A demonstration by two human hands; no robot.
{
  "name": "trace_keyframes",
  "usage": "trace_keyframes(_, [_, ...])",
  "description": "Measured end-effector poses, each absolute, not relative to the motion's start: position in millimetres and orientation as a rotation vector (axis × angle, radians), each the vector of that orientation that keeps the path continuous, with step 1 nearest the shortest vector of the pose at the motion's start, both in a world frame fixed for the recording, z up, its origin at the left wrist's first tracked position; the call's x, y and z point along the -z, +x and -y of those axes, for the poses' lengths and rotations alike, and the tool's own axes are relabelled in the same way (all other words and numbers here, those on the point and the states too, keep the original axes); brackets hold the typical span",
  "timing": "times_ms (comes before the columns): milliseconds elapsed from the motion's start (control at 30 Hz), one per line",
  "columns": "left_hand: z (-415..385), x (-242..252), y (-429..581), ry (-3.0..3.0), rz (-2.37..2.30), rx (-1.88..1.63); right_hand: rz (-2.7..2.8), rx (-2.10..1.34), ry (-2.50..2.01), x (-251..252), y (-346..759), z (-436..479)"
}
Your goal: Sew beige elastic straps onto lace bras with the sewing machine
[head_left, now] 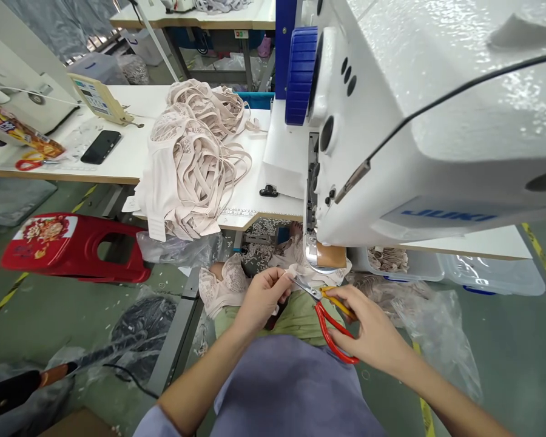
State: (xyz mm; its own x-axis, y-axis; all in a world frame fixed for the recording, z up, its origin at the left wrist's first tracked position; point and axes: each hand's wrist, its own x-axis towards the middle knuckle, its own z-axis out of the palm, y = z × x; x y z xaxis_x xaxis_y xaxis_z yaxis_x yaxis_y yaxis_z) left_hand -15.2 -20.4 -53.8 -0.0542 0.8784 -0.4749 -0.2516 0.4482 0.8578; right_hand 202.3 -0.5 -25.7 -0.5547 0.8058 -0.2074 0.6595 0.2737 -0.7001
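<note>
In my right hand is a pair of scissors with one red and one yellow handle. Their blades point up and left to the fingertips of my left hand. That hand is closed in a pinch on the edge of a beige lace bra, which lies across my lap below the sewing machine. Whether the blades touch the fabric I cannot tell. A large pile of beige bras with tangled straps rests on the white table to the left.
A white JUKI sewing machine stands close above my right hand. On the left table are a phone, a control panel and red-handled scissors. A red stool stands on the floor. Plastic bins sit at right.
</note>
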Motion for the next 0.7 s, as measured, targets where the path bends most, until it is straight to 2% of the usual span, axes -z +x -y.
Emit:
trace_keyframes(200, [22.2,54.5,-16.2,0.692,-1.374,-1.012,2.329,-1.248,-1.397,32.7,197.2,-10.4])
trace_keyframes(533, [23.0,53.7,-13.5,0.535,-1.335,-1.109,2.291,-1.137,-1.476,29.0,236.7,-6.0])
trace_keyframes(600, [21.3,54.4,-13.2,0.49,-1.29,-1.111,2.325,-1.014,-1.52,30.6,256.4,-22.9])
trace_keyframes(700, [17.9,52.1,-11.7,0.477,-1.236,-1.085,2.391,-0.645,-1.633,33.4,277.1,-70.5])
